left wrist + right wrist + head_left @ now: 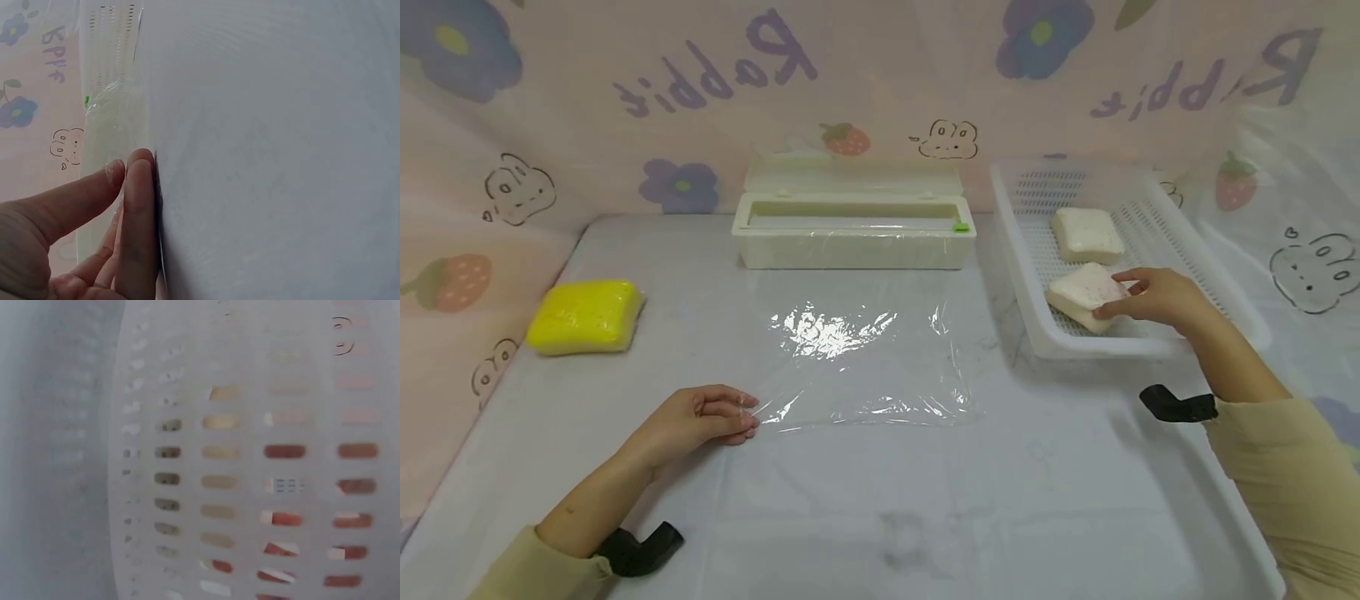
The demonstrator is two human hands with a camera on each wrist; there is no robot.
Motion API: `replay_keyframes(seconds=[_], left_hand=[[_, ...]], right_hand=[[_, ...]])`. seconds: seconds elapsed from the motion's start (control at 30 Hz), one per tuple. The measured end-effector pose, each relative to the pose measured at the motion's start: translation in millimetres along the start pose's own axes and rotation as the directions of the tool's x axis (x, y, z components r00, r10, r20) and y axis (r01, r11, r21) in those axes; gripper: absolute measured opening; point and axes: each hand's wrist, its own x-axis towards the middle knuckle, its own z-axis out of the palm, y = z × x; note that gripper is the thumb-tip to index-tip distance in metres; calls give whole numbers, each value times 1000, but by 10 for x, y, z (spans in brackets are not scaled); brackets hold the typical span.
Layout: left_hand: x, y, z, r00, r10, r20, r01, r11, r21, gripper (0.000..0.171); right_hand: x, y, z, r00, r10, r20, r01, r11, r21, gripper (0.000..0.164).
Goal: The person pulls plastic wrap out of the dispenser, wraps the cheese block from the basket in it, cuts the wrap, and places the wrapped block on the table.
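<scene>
A sheet of cling film point(865, 379) lies spread on the table, running out from the front of a cream cling film dispenser point(850, 252). My left hand point(688, 421) pinches the sheet's near left corner; in the left wrist view, the thumb point(94, 197) and fingertips meet at the film. On the right, my right hand point(1165, 298) grips a white, bread-like square block point(1081, 290) by its right side, inside a white slotted basket point(1112, 347). Another such block point(1088, 236) sits just behind it. The right wrist view shows only the slotted basket wall point(247, 469), hiding the hand.
A yellow block point(583, 317) in clear wrapping lies at the table's left. The dispenser's lid point(853, 177) stands raised, with a green slider point(960, 227) at its right end. A printed cloth point(880, 92) hangs behind the table.
</scene>
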Motion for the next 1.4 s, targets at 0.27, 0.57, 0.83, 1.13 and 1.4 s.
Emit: replay_keyframes(seconds=[0.27,0.57,0.83,1.13,1.4], left_hand=[[4,-20,2,1000,14,18,-14,999,-30,49],[-1,-19,16,1000,23,11,-22,1000,-21,47],[-5,2,27,1000,21,5,-21,999,-31,46],[-11,5,33,1000,11,-9,-11,1000,-2,47],[-7,17,35,1000,20,-8,-20,1000,11,45]], right_hand=[[-141,-84,18,993,-58,-107,77,980,182,87],[-303,-296,-100,964,-82,-254,149,956,254,80],[-449,-562,-134,944,-146,-295,239,920,310,75],[-525,-918,26,890,-302,-343,424,827,371,73],[-562,-1273,231,871,-393,-296,483,796,364,73]])
